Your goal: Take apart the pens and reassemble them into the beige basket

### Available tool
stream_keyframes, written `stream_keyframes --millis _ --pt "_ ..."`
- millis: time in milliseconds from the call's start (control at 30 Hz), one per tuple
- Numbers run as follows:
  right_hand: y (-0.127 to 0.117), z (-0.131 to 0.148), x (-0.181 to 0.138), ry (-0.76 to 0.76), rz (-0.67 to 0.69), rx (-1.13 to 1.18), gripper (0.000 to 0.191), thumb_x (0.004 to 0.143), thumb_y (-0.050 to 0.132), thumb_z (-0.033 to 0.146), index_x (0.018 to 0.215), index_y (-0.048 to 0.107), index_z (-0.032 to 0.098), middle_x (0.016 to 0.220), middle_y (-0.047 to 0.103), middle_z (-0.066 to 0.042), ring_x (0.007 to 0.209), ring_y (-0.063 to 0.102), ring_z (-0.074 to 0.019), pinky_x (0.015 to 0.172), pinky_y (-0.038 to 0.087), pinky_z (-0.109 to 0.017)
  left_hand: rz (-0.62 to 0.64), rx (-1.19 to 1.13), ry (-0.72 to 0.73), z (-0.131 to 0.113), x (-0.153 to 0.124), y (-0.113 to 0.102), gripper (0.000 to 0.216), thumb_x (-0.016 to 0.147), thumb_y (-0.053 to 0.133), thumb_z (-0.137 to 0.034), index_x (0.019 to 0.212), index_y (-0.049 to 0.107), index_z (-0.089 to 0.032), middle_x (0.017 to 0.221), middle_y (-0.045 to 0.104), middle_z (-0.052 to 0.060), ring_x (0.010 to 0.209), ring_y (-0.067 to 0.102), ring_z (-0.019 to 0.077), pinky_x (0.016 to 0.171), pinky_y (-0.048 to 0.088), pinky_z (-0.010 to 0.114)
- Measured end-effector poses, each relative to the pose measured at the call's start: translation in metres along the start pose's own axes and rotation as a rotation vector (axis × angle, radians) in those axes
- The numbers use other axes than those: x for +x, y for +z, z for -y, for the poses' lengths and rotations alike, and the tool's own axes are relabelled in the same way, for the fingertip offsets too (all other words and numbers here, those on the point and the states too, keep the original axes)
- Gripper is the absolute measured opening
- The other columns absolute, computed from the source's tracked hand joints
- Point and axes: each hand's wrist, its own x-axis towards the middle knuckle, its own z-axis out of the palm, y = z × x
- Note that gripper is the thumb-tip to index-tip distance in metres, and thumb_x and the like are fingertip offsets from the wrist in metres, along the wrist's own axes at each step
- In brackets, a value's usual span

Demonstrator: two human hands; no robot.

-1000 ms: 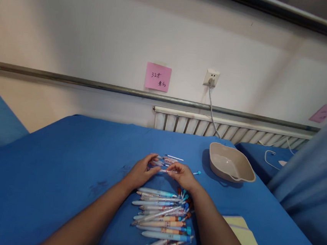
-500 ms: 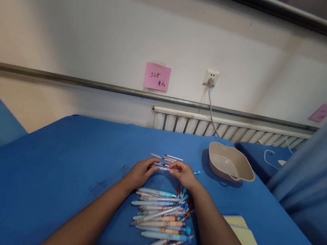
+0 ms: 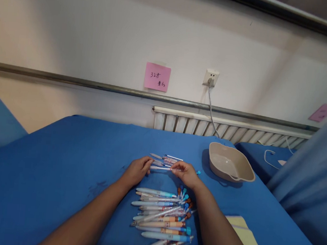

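The right hand [image 3: 186,175] pinches the right end of a slim, straight white rod [image 3: 160,168], apparently a pen part, between thumb and fingertips. The left hand [image 3: 137,171] is curled at the rod's other end; whether its fingers grip it or only sit beside it, I cannot tell. The rod lies crosswise between the hands, over the blue cloth-covered surface [image 3: 48,146], and a fingertip hold at the ends probably suits something so thin, leaving its middle uncovered.

Just beyond it lie a thin white refill with a dark tip [image 3: 174,157] and a clear tube with a pink pattern [image 3: 170,160]. Nearer the body, white, peach and clear plastic pens [image 3: 159,224] lie roughly parallel, likely so each can be picked out singly, with small turquoise, brown and blue tops [image 3: 185,197] clustered by their right ends. A beige plastic basin [image 3: 219,170] stands to the right, apart from both hands.

Compared with half a second ago, the left fingers have drawn back leftward, exposing more rod; pens and basin have stayed put
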Motion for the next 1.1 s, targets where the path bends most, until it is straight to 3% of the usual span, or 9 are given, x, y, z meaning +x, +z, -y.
stream_keyframes --millis 200,367,500,667,800,933,1100 --pt "-0.018 -0.011 -0.001 0.048 -0.115 -0.194 0.02 0.071 0.06 0.034 0.081 0.064 0.018 0.073 0.065 -0.001 0.068 0.056 -0.015 0.063 0.042 -0.025 -0.022 0.016 0.026 0.017 0.004 0.001 0.03 0.083 0.045 -0.038 0.099 0.061 -0.019 0.087 0.068 0.004 0.079 0.062 0.0191 0.072 0.044 0.027" --pt "-0.021 -0.01 0.0 0.079 -0.204 -0.263 0.025 0.073 0.056 0.037 0.087 0.064 0.018 0.076 0.065 -0.002 0.068 0.056 -0.0166 0.063 0.041 -0.027 -0.046 -0.042 0.015 0.019 0.004 0.007 0.03 0.08 0.05 -0.037 0.1 0.061 -0.018 0.092 0.068 0.005 0.085 0.062 0.0199 0.077 0.046 0.029" --pt "-0.006 0.002 -0.001 0.024 -0.115 -0.327 0.028 0.078 0.054 0.036 0.099 0.063 0.02 0.084 0.067 -0.003 0.074 0.058 -0.0166 0.067 0.042 -0.026 -0.019 -0.181 0.032 0.013 0.002 0.016 0.033 0.08 0.051 -0.039 0.103 0.06 -0.017 0.09 0.068 0.004 0.082 0.062 0.0184 0.075 0.048 0.028" --pt "0.006 0.019 -0.006 -0.015 0.025 -0.767 0.016 0.082 0.053 0.03 0.084 0.065 0.019 0.087 0.065 -0.005 0.079 0.057 -0.0163 0.07 0.038 -0.025 0.01 -0.202 0.055 0.013 0.002 0.023 0.03 0.079 0.053 -0.036 0.101 0.062 -0.017 0.088 0.068 0.003 0.08 0.063 0.0175 0.075 0.048 0.028" --pt "0.008 0.027 -0.009 0.009 0.084 -0.902 0.015 0.083 0.053 0.03 0.089 0.062 0.02 0.091 0.064 -0.005 0.082 0.057 -0.0162 0.07 0.036 -0.024 -0.007 -0.171 0.053 0.019 0.004 0.018 0.029 0.078 0.054 -0.035 0.099 0.062 -0.017 0.088 0.069 0.004 0.082 0.063 0.0189 0.075 0.048 0.029" --pt "0.005 0.029 -0.01 0.023 0.089 -0.986 0.015 0.083 0.054 0.03 0.093 0.06 0.021 0.094 0.063 -0.004 0.086 0.057 -0.0163 0.071 0.036 -0.023 -0.038 -0.177 0.028 0.025 0.006 0.011 0.03 0.076 0.055 -0.036 0.098 0.063 -0.017 0.087 0.069 0.004 0.079 0.064 0.0192 0.074 0.049 0.03" --pt "-0.004 0.025 -0.01 0.073 0.04 -1.045 0.014 0.084 0.05 0.025 0.092 0.06 0.019 0.094 0.062 -0.008 0.083 0.057 -0.0188 0.068 0.035 -0.026 -0.164 -0.135 -0.035 0.033 0.011 0.004 0.034 0.075 0.053 -0.038 0.097 0.062 -0.015 0.089 0.069 0.007 0.082 0.064 0.0219 0.074 0.049 0.033"
